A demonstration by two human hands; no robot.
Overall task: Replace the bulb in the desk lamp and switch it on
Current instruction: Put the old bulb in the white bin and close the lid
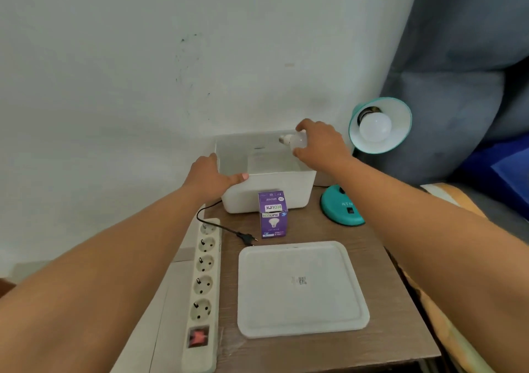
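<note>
A teal desk lamp stands at the table's back right, its shade tilted toward me with a white bulb screwed in. My right hand holds a second white bulb sideways over the open white box, metal base pointing left. My left hand grips the box's front left rim. A purple bulb carton stands in front of the box. The lamp's black plug lies loose on the table.
A white power strip with several sockets and a red switch runs along the table's left edge. The white box lid lies flat in the middle. A grey-blue padded headboard and bedding border the right side.
</note>
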